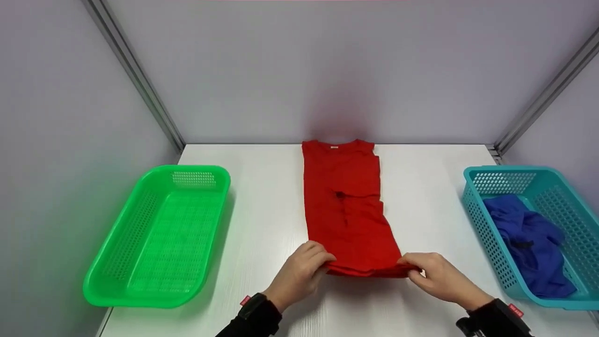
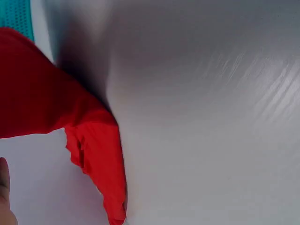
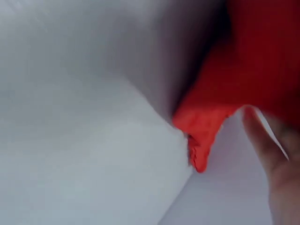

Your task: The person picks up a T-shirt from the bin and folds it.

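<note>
A red shirt (image 1: 346,178) lies lengthwise on the white table, its sides folded in to make a long strip. Its neckline with a small pale label points to the back wall. At the near end, my left hand (image 1: 304,267) pinches the left corner of the hem. The right corner is pinched between thumb and fingers of my right hand (image 1: 437,277). Both wrist views show this end of the red cloth (image 2: 42,89) lifted off the table, with a shadow under it. In the right wrist view, fingers (image 3: 265,140) are at the cloth's edge.
To the left stands a green plastic basket (image 1: 217,224) with nothing in it. A teal basket (image 1: 482,224) on the right holds a crumpled blue garment (image 1: 529,248). Pale walls (image 1: 262,70) enclose the table (image 1: 262,187) at the back and both sides.
</note>
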The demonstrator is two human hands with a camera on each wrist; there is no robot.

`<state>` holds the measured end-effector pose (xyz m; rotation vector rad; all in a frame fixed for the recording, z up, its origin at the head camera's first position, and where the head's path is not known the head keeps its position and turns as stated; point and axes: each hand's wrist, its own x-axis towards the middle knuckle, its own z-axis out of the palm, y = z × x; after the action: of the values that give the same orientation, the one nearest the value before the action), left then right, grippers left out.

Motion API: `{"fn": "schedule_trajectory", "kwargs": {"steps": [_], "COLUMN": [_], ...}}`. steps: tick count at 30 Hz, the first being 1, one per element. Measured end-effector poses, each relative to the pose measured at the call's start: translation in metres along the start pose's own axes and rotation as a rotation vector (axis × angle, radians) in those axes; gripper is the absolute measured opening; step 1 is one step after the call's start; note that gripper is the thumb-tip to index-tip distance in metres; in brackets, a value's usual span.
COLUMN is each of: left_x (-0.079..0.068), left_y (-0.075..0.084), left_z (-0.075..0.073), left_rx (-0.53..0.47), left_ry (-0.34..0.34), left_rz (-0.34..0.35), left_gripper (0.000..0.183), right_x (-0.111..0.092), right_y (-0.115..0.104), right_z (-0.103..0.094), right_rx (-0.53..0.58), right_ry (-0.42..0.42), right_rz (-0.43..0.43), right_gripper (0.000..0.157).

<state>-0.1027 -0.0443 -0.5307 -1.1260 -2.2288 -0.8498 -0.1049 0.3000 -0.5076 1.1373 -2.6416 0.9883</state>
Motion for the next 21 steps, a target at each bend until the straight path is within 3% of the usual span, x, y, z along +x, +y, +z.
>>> {"fn": "schedule_trajectory", "kwargs": {"steps": [4, 8, 12, 15, 18, 21], "left_x": [-0.003, -0.007, -0.004, 0.001, 0.009, 0.021], "left_y": [0.008, 0.016, 0.021, 0.019, 0.010, -0.004], "left_z": [-0.022, -0.039, -0.056, -0.063, -0.061, -0.051], "left_rx": [-0.148, -0.314, -0.480, -0.577, -0.615, -0.608], "left_ry": [-0.048, -0.213, -0.381, -0.477, -0.507, -0.466], "left_rz": [0.008, -0.080, -0.178, -0.246, -0.382, -0.523], "left_gripper": [0.030, 0.028, 0.019, 0.023, 0.030, 0.037], "right_x": [-0.001, 0.003, 0.008, 0.012, 0.020, 0.032], "right_y": [-0.006, -0.013, -0.018, -0.021, -0.017, -0.007], "right_z": [-0.018, -0.027, -0.032, -0.033, -0.031, -0.028], "right_rx": [0.252, 0.393, 0.522, 0.642, 0.632, 0.488], "right_ry": [-0.194, -0.284, -0.384, -0.455, -0.439, -0.338], "right_rz": [0.026, 0.061, 0.087, 0.137, 0.210, 0.320], "right_gripper": [0.023, 0.016, 0.018, 0.020, 0.023, 0.027]}}
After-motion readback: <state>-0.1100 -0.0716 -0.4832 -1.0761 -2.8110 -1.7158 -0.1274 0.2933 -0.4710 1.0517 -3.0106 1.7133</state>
